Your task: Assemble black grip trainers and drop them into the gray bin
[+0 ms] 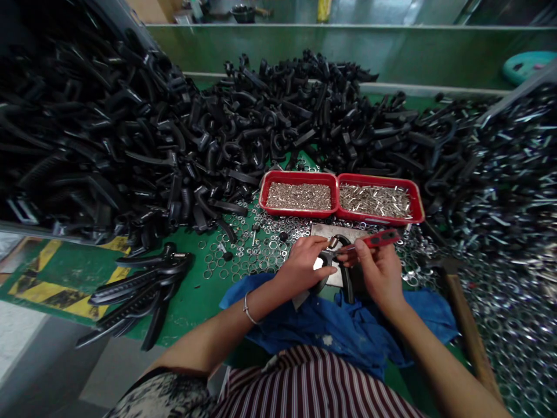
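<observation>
My left hand (307, 264) is closed around a black clamp-like part (347, 283) with a curved jaw and a coiled metal spring (333, 241). A small metal plate (319, 231) lies beneath it. My right hand (383, 277) grips a red-handled screwdriver (380, 238), its thin shaft pointing left to the middle of the part. The shaft's tip is too small to make out. Under both wrists a crumpled blue cloth (339, 328) is spread on the green table (191, 310).
Behind the hands stand two red trays (263, 200) (420, 212) of small metal pieces and pins. Metal rings (274, 245) are strewn around. Black parts (243, 125) are heaped behind; several similar clamps (143, 284) lie left. A wooden-handled hammer (472, 331) rests at right beside piled rings (517, 348).
</observation>
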`<state>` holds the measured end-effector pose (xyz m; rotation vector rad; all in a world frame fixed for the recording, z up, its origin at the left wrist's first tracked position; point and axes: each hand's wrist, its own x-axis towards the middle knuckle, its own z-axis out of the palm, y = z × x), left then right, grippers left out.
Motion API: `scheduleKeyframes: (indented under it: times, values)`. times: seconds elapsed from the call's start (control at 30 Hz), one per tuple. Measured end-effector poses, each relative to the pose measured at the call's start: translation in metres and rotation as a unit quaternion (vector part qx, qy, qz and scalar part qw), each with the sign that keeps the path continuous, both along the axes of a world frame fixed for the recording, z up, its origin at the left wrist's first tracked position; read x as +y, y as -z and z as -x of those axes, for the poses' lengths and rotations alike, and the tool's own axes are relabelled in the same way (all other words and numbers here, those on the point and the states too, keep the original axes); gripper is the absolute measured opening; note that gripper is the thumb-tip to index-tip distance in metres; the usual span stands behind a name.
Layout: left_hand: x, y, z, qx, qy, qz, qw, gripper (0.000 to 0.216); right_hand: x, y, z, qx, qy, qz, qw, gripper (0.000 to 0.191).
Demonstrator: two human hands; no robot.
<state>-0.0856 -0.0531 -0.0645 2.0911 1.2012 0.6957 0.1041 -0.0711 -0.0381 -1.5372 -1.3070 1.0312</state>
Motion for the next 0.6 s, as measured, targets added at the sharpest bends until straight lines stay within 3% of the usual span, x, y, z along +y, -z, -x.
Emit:
scheduleKeyframes:
  times: [0.1, 0.17, 0.33, 0.43, 0.6]
  values:
    - [0.001, -0.002, 0.002, 0.014, 0.008, 0.015, 1.000, 0.058, -0.001, -0.006, 0.001, -0.124, -0.036, -0.003, 0.992, 0.027]
    - [0.002, -0.003, 0.003, 0.023, 0.017, 0.021, 0.999, 0.061, 0.006, -0.010, 0.001, -0.145, -0.052, 0.000, 0.988, 0.029]
    - [0.005, -0.005, 0.003, 0.035, 0.022, 0.039, 0.998, 0.058, 0.034, -0.017, -0.006, 0.088, -0.129, 0.091, 0.983, 0.038]
    - [0.005, -0.004, 0.003, 0.026, 0.022, 0.045, 0.998, 0.060, 0.033, -0.014, -0.013, 0.193, -0.065, 0.043, 0.978, 0.032]
    - [0.006, -0.001, 0.004, 0.021, 0.013, 0.057, 0.998, 0.058, 0.006, 0.001, -0.015, 0.121, -0.020, 0.017, 0.992, 0.025]
